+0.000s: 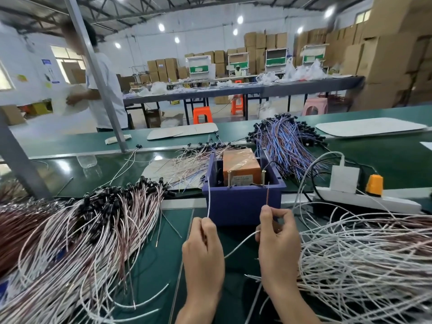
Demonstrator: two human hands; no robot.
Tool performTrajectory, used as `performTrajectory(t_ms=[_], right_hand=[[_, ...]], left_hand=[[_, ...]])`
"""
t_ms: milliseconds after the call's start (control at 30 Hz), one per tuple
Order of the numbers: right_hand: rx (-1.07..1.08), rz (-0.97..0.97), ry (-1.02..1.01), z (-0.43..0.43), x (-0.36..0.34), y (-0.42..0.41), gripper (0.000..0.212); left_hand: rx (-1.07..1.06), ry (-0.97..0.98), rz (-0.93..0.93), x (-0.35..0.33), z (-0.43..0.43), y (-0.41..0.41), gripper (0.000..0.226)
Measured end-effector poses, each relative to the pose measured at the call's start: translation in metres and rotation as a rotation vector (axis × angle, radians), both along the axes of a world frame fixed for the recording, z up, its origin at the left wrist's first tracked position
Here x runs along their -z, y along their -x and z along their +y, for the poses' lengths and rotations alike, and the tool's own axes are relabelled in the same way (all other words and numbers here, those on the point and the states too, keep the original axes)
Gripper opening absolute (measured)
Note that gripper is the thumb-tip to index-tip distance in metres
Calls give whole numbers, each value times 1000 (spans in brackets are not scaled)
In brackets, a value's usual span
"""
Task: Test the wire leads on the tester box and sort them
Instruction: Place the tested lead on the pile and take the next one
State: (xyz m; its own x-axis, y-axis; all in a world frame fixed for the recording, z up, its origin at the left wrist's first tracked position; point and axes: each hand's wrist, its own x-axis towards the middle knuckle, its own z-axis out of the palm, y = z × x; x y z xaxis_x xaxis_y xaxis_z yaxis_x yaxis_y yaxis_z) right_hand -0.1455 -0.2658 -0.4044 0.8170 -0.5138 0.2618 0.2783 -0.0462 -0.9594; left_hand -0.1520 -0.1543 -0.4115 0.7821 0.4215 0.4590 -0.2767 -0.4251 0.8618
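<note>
The tester box (243, 202) is a blue plastic bin holding an orange unit (240, 166) and two upright brass posts (263, 177). My left hand (203, 256) pinches a white lead (208, 199) that rises to the box's left front corner. A brown lead (267, 196) pinched in my right hand (278, 246) points up at the box's right front rim. A white wire (240, 245) runs between the two hands. A pile of white and brown leads with black ends (93, 220) lies left. A tangle of white and brown leads (364, 258) lies right.
Blue and brown leads (285, 141) are heaped behind the box. A white power strip (367, 199) with a charger and an orange plug (374, 184) lies to the right. A grey post (21, 164) stands at the left. A person (102, 90) stands beyond the conveyor.
</note>
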Motion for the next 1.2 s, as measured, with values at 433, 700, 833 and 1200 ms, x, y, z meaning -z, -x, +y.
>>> performTrajectory(t_ms=[433,700,833,1200], right_hand=[[-36,16,-102,-2,-1,-1,18],[3,2,-100,-3,-1,-3,20],[3,2,-80,-3,-2,-4,19],[-17,22,-87,-4,-1,-4,19]], left_hand=[[67,-71,-63,0,-1,1,40],[84,-118,-65,2,-1,0,40],[94,-125,-67,1,-1,0,40],[110,-165,-71,2,-1,2,39]])
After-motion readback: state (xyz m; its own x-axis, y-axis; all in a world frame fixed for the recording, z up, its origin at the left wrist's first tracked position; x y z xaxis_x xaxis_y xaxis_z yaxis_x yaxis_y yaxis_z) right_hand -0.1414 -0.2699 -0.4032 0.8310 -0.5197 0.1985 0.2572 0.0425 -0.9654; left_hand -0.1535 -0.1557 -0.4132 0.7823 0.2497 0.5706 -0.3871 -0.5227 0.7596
